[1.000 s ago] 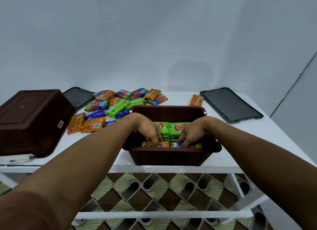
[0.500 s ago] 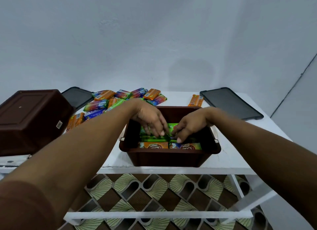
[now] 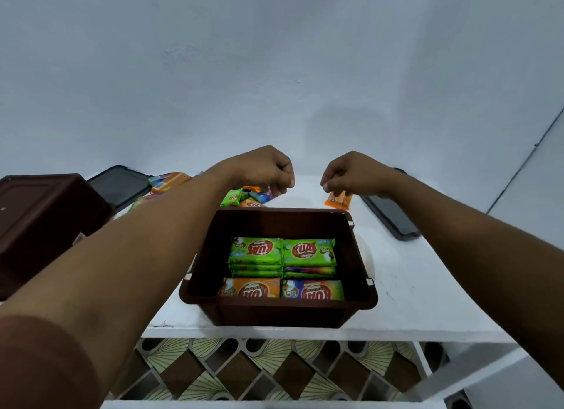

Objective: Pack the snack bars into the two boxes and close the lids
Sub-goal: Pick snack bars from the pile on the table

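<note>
The open box [image 3: 279, 311] is set at the bench's [image 3: 412, 286] six o'clock edge, bars stacked inside. At twelve o'clock, an orange bar [image 3: 338, 200] is pinched by the right hand [image 3: 351, 175]; the left hand [image 3: 262, 170] is curled over loose bars [image 3: 244, 196], its grasp unclear.

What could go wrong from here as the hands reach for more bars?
The open box overhangs the table's front edge; a push inside could tip it off. The left forearm crosses the loose pile and may sweep bars away. The right hand meets the orange bar only at its fingertips.
</note>
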